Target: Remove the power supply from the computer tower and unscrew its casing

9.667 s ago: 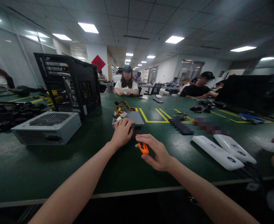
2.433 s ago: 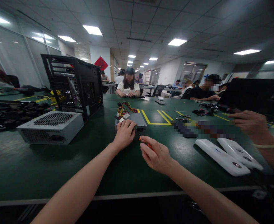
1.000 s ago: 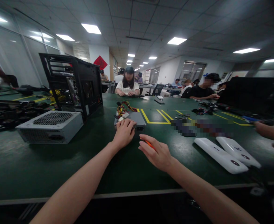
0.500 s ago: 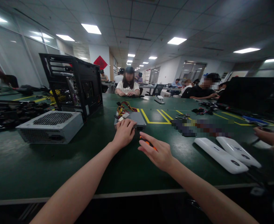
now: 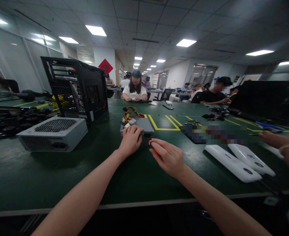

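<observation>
A small grey power supply lies on the green table in front of me, with a bundle of coloured cables and pale connectors at its far left. My left hand grips its near left edge, fingers curled over the top. In my right hand is a screwdriver with an orange and black handle, pinched between thumb and fingers. Its thin shaft points at the near side of the power supply; I cannot tell whether the tip touches. My fingers cover most of the handle.
To the left stand a larger power supply and an open black computer case. Two white devices lie at right, near a co-worker's hand. A dark monitor is at far right. Another person sits opposite.
My right hand has closed its fingers around the screwdriver handle and turned slightly. My left hand stays on the power supply. The co-worker's hand at right has moved a little left.
</observation>
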Tool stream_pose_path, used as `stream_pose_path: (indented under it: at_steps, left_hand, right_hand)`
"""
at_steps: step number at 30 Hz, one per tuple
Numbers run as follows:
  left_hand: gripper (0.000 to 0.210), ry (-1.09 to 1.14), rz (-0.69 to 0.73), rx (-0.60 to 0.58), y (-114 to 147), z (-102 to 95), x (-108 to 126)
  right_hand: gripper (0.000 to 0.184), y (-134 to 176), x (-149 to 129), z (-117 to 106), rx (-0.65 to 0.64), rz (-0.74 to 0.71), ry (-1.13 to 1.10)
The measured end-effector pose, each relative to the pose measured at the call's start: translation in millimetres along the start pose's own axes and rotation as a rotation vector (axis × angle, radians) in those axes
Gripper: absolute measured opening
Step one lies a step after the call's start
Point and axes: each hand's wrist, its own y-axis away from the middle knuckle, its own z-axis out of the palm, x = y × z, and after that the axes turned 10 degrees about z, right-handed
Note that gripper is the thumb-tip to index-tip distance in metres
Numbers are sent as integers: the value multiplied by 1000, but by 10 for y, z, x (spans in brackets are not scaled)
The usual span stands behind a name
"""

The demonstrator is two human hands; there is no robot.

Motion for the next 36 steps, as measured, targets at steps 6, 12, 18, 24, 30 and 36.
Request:
stream_pose_path:
  at_steps: [6,12,18,24,30,36]
  left_hand:
    - [28,-6,3,6,-2,-7,4]
    - [28,-11,-7,0,-1,6,10]
    - [28,-11,4,3,2,8,-2]
    - [28,-18,-14,0,-1,19,7]
    - [28,-16,-1,-1,-5,2,8]
    - [28,-19,-7,0,0,16,-1]
  right_hand:
    - [37,24,-19,17,-27,13,9]
    - [37,-3,0,-12,-17,-16,-35]
    - [35,-16,-30,-12,-38,-30,-73]
    - [32,-40,-22,-34,1,15,-90]
    - [36,-9,-21,-5,-32,34,-103]
    - [32,-27,28,-23,35,20,-69]
